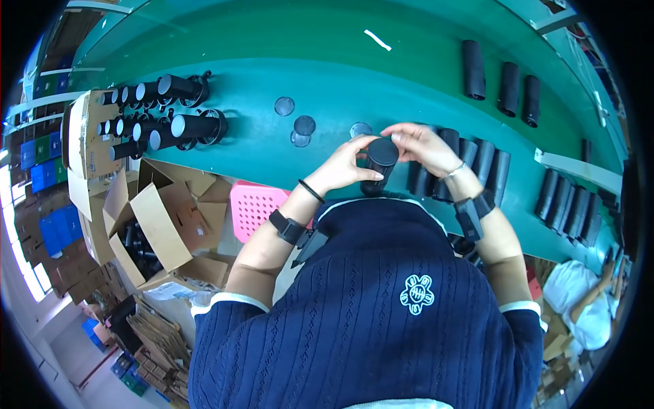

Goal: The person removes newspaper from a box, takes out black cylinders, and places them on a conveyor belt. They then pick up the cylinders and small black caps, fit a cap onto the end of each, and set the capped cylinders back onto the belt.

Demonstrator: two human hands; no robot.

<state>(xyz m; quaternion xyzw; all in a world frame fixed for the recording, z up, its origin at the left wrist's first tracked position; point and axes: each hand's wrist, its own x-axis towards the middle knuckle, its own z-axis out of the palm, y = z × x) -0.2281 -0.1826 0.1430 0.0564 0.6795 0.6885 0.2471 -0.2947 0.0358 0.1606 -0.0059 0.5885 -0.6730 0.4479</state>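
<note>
At the near edge of the green table, a black cylinder (383,153) stands roughly upright against my body, its round flat end facing up. My left hand (349,165) grips its left side, with the thumb across the front. From the other side my right hand (424,146) bends its fingers and thumb to the cylinder's upper rim. Just beyond the hands lies a thin round disc (360,129), partly see-through. More loose discs, among them a dark disc (304,125), lie farther left.
Black cylinders with ring-shaped parts (180,126) lie in rows at the left. Several black tubes (499,174) lie close to my right arm, others (509,88) farther back. Open cardboard boxes (161,225) and a pink stool (255,208) are below left. Another person (579,303) is at right.
</note>
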